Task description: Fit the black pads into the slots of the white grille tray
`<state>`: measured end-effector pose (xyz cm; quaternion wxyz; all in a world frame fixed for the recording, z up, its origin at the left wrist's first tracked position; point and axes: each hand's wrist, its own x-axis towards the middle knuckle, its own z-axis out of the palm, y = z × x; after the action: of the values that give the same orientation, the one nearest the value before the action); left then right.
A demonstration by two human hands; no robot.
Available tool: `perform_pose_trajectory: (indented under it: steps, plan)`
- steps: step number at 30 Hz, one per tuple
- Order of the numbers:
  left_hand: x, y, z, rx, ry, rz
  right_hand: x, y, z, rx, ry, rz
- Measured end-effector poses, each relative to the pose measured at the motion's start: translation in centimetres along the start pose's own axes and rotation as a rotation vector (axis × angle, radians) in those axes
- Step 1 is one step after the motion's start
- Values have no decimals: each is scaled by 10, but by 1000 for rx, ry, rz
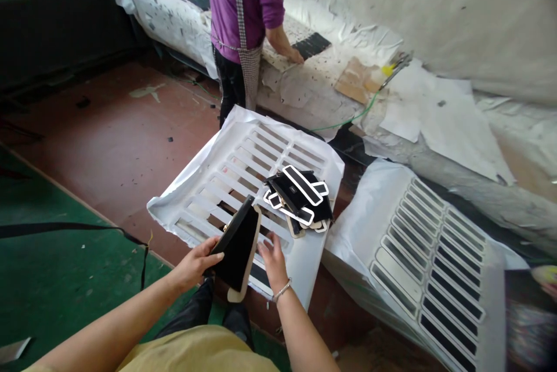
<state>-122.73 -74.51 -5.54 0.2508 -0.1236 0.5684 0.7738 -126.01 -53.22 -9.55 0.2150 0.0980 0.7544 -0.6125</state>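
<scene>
My left hand (201, 260) grips a black bag piece (237, 249) at its left side, thumb on the face. The piece is tapered, with a beige edge along the right and a small gold-coloured fitting at the upper left. Just right of that edge is my right hand (274, 259), its fingers apart and slightly bent; whether a fingertip touches the edge is unclear. Beyond my hands, a loose pile of black bag pieces (287, 193) and white-bordered black strips (303, 185) lies on a white slotted sheet (213, 191).
To the right, another white-covered surface (348, 233) holds rows of white-bordered dark strips (452, 308). A person in a purple top (248, 0) stands ahead, one hand (296, 57) at a long covered table (161, 18). A green cord (348, 119) hangs along the table edge.
</scene>
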Motion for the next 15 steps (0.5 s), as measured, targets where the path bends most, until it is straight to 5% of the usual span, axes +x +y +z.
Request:
perform_pose_trajectory:
  steps: [4,7,10,13,15]
  plan:
    - [-1,-8,10,-116,-22,-33,-2,18,9,473,-446,236]
    - [-3,-4,11,347,-80,133,-5,25,-1,530,-481,348]
    - [-4,11,15,882,-295,436,-4,27,-28,546,-502,417]
    - [-1,24,21,1169,-485,666,-1,26,-58,501,-656,429]
    - [1,26,23,1285,-509,746,2,23,-72,382,-780,404]
